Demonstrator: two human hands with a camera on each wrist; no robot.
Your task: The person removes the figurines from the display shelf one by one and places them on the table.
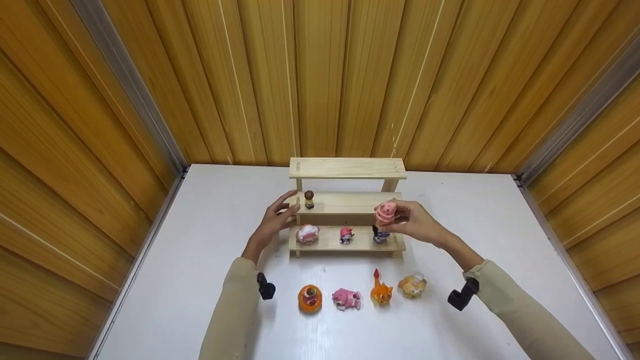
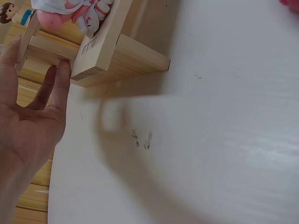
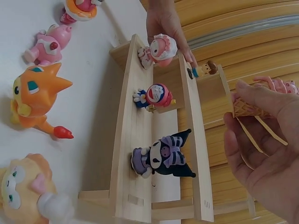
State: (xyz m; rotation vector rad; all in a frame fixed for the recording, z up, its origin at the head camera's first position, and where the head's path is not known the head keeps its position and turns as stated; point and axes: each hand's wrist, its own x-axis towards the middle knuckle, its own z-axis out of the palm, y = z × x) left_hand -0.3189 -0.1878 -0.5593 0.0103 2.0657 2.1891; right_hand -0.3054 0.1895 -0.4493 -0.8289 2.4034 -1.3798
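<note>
A pink-topped ice-cream-cone figurine (image 1: 385,212) is in my right hand (image 1: 417,223), held over the right end of the middle tier. Thumb and fingers pinch its waffle cone (image 3: 250,103), as the right wrist view shows. My left hand (image 1: 271,220) grips the left end of the wooden tiered shelf (image 1: 350,168) at the middle tier, thumb and fingers around it. A small brown-haired figurine (image 1: 309,199) stands near that end. Along the bottom tier are a pink figurine with a white hood (image 1: 307,234), a red-hooded blue figurine (image 1: 346,235) and a black-and-purple figurine (image 3: 163,155).
In front of the shelf, on the white table (image 1: 200,300), lie an orange ring-shaped figurine (image 1: 310,299), a pink figurine (image 1: 346,298), an orange figurine with a red-tipped tail (image 1: 381,293) and a tan figurine (image 1: 413,285). Wood-patterned panels (image 1: 320,75) rise behind and at both sides.
</note>
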